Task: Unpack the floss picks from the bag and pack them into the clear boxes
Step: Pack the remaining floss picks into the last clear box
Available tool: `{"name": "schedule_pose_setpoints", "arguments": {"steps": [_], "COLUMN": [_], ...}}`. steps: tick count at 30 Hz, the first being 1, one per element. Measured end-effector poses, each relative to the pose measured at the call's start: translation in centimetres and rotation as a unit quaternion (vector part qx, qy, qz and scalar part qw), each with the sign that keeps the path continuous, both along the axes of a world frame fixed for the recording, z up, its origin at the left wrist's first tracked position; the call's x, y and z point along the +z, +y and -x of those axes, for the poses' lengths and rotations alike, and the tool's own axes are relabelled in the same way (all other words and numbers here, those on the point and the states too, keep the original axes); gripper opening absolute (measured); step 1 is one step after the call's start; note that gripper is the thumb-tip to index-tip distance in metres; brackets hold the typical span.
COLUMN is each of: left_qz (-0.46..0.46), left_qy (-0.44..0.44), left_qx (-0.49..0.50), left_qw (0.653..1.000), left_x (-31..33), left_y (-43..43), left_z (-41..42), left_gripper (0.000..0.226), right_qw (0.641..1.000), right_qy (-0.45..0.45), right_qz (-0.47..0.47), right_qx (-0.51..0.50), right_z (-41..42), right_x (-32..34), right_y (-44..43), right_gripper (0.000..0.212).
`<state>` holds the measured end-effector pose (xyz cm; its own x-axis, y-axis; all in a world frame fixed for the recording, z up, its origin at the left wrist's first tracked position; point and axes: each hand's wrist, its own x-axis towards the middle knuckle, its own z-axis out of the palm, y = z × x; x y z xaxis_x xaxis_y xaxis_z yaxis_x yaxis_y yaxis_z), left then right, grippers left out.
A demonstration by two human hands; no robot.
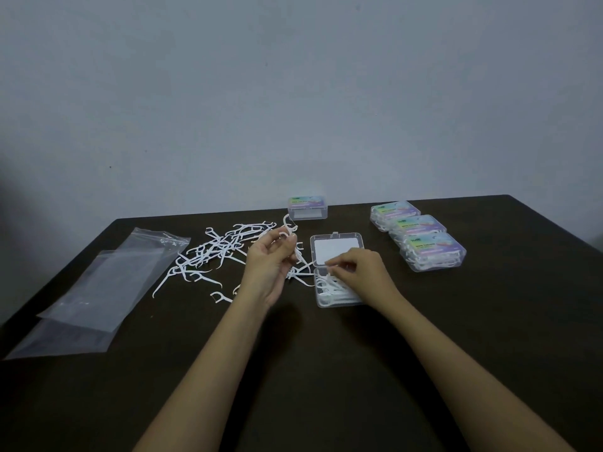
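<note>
My left hand [272,265] is raised just off the dark brown table [326,370]. Its thumb and fingertips pinch a few white plastic floss picks [289,231] by their handles, heads up, so I can feed them across a little at a time. It hovers at nine o'clock of the open clear plastic box [339,303], close by, which keeps the hand-over short.

My right hand [362,272] lies over the box's tray, its fingertips [329,265] drawn together at the hinge edge, down among the picks laid there. Whether they nip a pick or only press the row flat, I cannot tell. I judge I am squaring the layer so that more will fit. The lid [337,249] lies folded back at twelve o'clock, out of the way.

The loose heap of white picks [212,252] lies at ten o'clock of the box, within my left hand's reach. The flat clear plastic bags [98,288] beyond it at nine o'clock look emptied. Three shut, filled boxes with colourful labels [421,238] sit at two o'clock, set apart as done. One more labelled box [307,208] waits at eleven o'clock. By my reckoning, plenty of picks remain to pack.
</note>
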<state>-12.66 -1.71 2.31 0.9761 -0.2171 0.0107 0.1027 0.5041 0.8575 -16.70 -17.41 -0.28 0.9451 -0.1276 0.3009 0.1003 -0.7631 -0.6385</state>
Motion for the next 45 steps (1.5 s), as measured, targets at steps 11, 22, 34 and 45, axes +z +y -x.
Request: {"name": "schedule_pose_setpoints", "arguments": {"steps": [11,22,34,45], "left_qz": [-0.179,-0.553,-0.539,-0.649], "left_qy": [-0.171,-0.463,-0.364,-0.244], "left_qx": [0.043,-0.004,0.063,0.266], "left_qw": [0.968,0.692,0.757,0.669], "left_x": [-0.9,-2.1,-0.7,-2.1], "left_y": [-1.9,-4.0,-1.8,7.8], "left_z": [1.2,1.2,0.4,-5.6], "left_gripper": [0.026,0.038,0.016,0.019], "right_qw": [0.982,0.984,0.996,0.988], "right_qy": [-0.035,-0.011,0.023,0.027], "right_qz": [-0.178,-0.168,-0.026,0.138], "right_qx": [-0.047,-0.053,-0.078,0.059], "right_z": [0.4,0.6,0.5,-2.0], "right_x": [1.5,1.6,1.4,2.8], "right_y": [-1.7,-2.6,-2.0,5.3], "right_gripper": [0.020,0.019,0.026,0.039]}}
